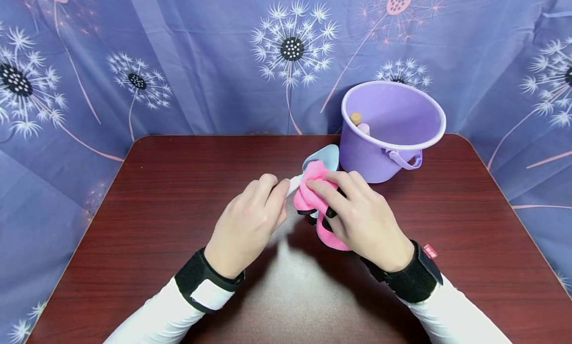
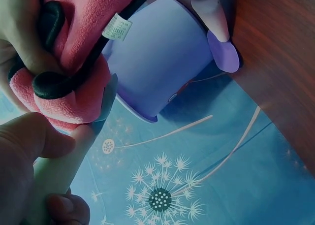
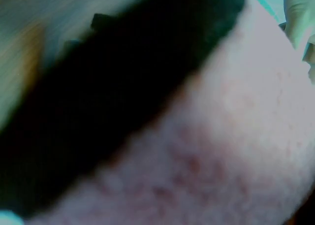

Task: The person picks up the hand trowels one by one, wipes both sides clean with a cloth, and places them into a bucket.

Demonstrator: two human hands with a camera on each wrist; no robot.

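My left hand (image 1: 250, 220) grips the white handle (image 1: 293, 185) of a small toy shovel with a light-blue blade (image 1: 329, 157). Over that shovel, near where handle and blade meet, my right hand (image 1: 368, 220) holds a bunched pink cloth (image 1: 311, 194) with black edging. Part of the cloth hangs down below the right hand. From the left wrist, the cloth (image 2: 88, 28) covers most of the blade, and a white tag (image 2: 117, 27) shows on its black edge. The right wrist view is filled by a blurred close-up of the cloth (image 3: 206, 156).
A purple bucket (image 1: 368, 160) stands at the back right of the dark red wooden table (image 1: 187, 170). Inside it show a wooden end (image 1: 355, 117) and a pale lilac piece (image 1: 364, 128). In the left wrist view, a purple-headed spade (image 2: 224, 52) with a pale handle lies beside the bucket.
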